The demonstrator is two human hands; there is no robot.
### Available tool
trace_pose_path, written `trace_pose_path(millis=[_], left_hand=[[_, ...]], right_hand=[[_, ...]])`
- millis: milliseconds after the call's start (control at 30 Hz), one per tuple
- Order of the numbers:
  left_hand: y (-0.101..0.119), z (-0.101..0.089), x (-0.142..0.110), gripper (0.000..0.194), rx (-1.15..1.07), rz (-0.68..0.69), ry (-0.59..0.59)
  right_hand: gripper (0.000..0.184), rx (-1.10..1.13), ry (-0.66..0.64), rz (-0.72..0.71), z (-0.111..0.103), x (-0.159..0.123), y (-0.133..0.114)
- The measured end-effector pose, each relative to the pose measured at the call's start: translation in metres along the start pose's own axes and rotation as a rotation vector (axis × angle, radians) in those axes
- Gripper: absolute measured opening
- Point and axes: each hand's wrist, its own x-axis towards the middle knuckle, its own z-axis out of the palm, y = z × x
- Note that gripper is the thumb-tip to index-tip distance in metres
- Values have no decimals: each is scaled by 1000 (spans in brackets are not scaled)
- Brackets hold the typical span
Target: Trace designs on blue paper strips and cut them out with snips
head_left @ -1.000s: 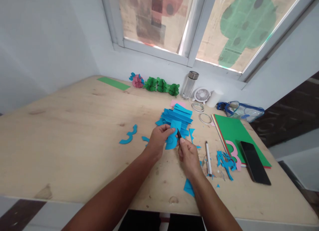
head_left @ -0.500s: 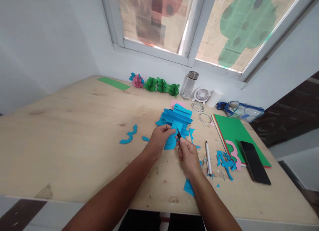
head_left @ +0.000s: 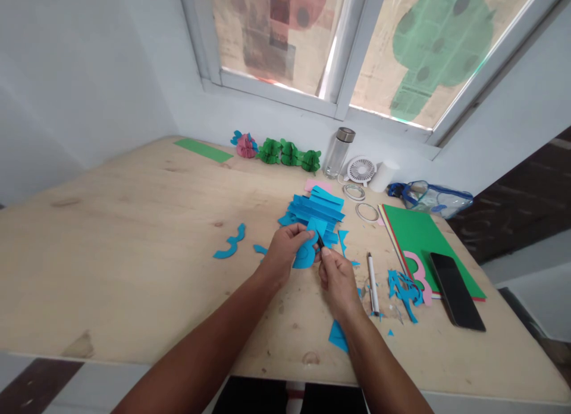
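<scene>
In the middle of the table, my left hand [head_left: 285,250] pinches a piece of blue paper [head_left: 306,256] between thumb and fingers. A scalloped outline shows on that paper. My right hand [head_left: 336,277] is closed round black scissors [head_left: 320,240], whose blades touch the paper's right side; its fist hides the handles. Just beyond both hands lies a pile of folded blue paper strips [head_left: 314,209]. Left of my left hand rests a wavy blue cutout [head_left: 231,242], and another blue piece [head_left: 260,248] is partly covered by that hand.
A white pen [head_left: 373,284], blue scraps [head_left: 405,292] and a black phone [head_left: 455,290] lie to the right, near green sheets [head_left: 428,232]. Tape rolls [head_left: 367,212], a small fan [head_left: 361,170], a glass bottle [head_left: 339,155] and green paper ornaments [head_left: 289,153] line the back.
The blue paper has turned and shifted slightly left in my left hand since the first frame. My right hand keeps its place, with the scissors at the paper's edge.
</scene>
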Motion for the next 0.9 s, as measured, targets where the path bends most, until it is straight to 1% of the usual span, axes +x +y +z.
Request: trace_pose_path(millis=[300,467,667,900], left_hand=[[8,2,-6,29,-61,-69,-52],[7,2,-7,28,-60,-64,-50],[4,1,-4,30,-41,-56,-39],[6,0,-5,30,-17,-46,-38]], right_hand=[[51,6,-12,2,-1,0,-1],[51,16,-10,16,-1,1,0],[55,5,-20,14,-1,1,-1],[54,-14,-21,16,-3,2,1]])
